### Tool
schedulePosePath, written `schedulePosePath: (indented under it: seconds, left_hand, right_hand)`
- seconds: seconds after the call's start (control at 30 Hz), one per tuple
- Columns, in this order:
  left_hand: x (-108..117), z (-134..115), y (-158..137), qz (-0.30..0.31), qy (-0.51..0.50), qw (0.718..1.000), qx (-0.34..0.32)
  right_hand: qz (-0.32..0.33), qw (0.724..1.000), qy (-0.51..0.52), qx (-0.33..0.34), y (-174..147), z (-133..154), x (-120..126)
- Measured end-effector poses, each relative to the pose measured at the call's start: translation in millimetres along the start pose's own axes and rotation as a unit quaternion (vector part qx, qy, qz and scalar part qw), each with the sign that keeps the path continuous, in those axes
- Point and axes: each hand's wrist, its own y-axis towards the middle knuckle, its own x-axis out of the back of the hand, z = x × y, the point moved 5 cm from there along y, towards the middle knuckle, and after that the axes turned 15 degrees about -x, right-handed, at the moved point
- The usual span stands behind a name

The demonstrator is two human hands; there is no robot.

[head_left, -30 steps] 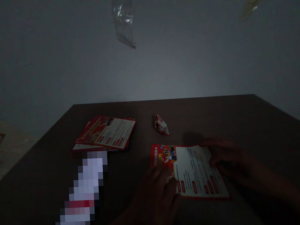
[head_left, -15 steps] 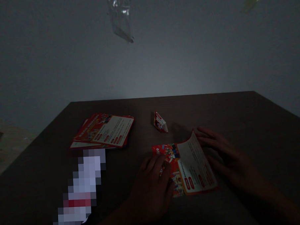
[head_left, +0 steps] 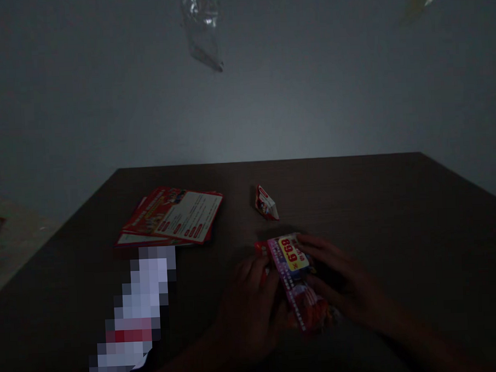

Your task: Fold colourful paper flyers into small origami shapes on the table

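Note:
A printed leaflet [head_left: 295,277] lies folded over on the dark table, the flap's purple and red side with a yellow price patch facing up. My left hand [head_left: 253,301] holds down its left part, fingers bent over the red edge. On the right, my right hand [head_left: 338,275] grips the flap, fingers at its far right corner and thumb lower on the paper. The fold's right side is partly hidden by that hand. Just beyond, a small folded paper piece [head_left: 266,203] stands tilted on the table.
A loose stack of red and white leaflets [head_left: 171,217] lies at the left of the table [head_left: 346,187]. Nearer me is a pixelated pale long object [head_left: 134,311]. A clear plastic piece [head_left: 203,31] hangs on the wall behind.
My right hand has moved left, bringing the leaflet's right half over onto its left half. The white printed side is now covered. My left hand has stayed nearly in place.

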Motion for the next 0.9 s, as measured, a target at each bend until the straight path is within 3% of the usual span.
schedulePosePath:
  seconds: [0.2, 0.4, 0.63, 0.9]
  left_hand:
    - [-1, 4, -4, -0.061, -0.034, 0.997, 0.018]
    - [-1, 7, -3, -0.079, -0.111, 0.991, 0.021]
    - [5, 9, -4, -0.092, -0.033, 0.994, 0.052]
    - [4, 11, -1, -0.089, -0.069, 0.991, 0.070]
  right_hand:
    - [-0.019, 0.999, -0.032, 0.001, 0, -7, 1]
    - [-0.035, 0.997, -0.059, 0.034, 1, -4, -3]
    - [-0.033, 0.995, -0.087, 0.029, 1, -4, -4]
    - [-0.020, 0.994, -0.101, 0.033, 2, 0, -6]
